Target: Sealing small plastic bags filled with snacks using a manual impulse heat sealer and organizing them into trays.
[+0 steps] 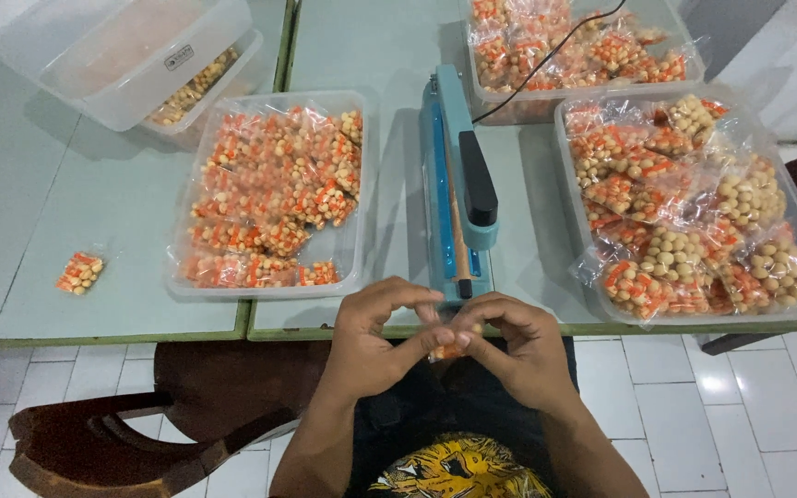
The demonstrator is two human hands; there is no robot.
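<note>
A: Both hands meet just off the near edge of the tabletop. The left hand (371, 337) and right hand (518, 346) pinch one small clear packet (449, 350) between narrow fingertips.

B: I'd keep its open top flat and pulled taut, held close to the blue heat sealer (458, 184) just beyond.

A: It looks see-through, with orange and cream pellets inside, like the packets in the trays (362, 267) farther back.
</note>
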